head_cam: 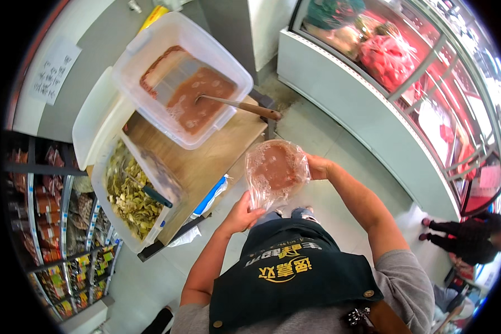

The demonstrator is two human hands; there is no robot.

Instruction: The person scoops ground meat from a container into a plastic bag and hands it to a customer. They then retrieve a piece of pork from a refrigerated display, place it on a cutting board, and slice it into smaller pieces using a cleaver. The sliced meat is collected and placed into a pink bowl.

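Observation:
In front of my apron, a round bowl of reddish-brown liquid with froth round its rim is covered or lined with clear plastic film. My left hand grips the film at the bowl's near left side. Around the bowl's right side are the fingers of my right hand, partly hidden by it. Beyond, a translucent plastic tub holds similar brown liquid, and a wooden-handled ladle rests in it with its head submerged.
A wooden table bears the tub and a bin of chopped pickled greens with a dark-handled utensil. A refrigerated display case curves along the right. Packaged goods fill shelves at left. A person stands far right.

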